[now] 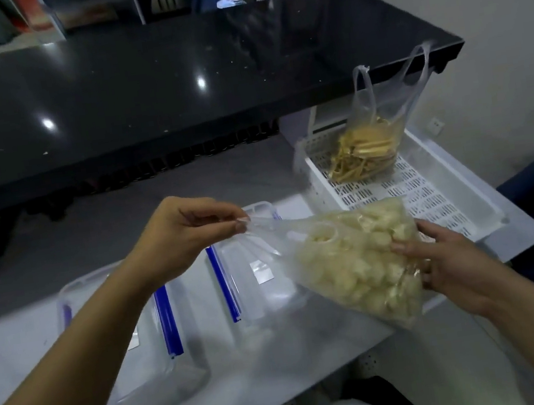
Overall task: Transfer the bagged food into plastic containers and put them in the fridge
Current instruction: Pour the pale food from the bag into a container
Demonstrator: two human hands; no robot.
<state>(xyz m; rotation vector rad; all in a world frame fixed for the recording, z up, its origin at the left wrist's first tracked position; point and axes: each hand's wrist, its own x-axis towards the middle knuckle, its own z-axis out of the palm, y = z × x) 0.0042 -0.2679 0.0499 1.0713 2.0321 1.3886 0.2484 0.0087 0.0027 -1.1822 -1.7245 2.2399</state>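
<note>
Hands hold clear unlabelled bag above containers.

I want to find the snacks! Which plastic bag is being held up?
The clear plastic bag of pale round pieces, held by both hands. The other clear bag, holding yellow strips, sits untouched in the white slotted tray.

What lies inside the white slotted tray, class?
Inside the white slotted tray stands a clear handled bag holding yellowish strips. The held bag of pale pieces covers its near corner, so that part cannot be seen.
</note>
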